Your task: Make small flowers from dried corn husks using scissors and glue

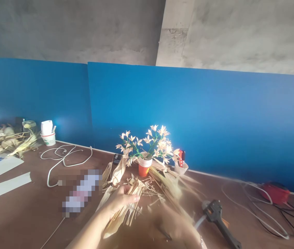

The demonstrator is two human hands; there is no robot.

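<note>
My left hand (123,201) is closed around a bundle of dried corn husk (118,221), with cut strips hanging down between thumb and fingers. To the right, my right hand (175,221) is smeared by motion, and its fingers do not show clearly. A small dark shape lies by it, too blurred to name. Beyond my hands stands an orange and white paper cup (144,168) holding a bunch of pale husk flowers (159,145) on green stems. Small husk scraps (152,188) are scattered in front of the cup.
A black glue gun (216,211) lies at the right, near a red device (275,192) with cables. On the left are a white cord (64,159), paper strips (7,186), a husk pile (14,141) and a white cup (48,138). Blue partition (201,121) behind.
</note>
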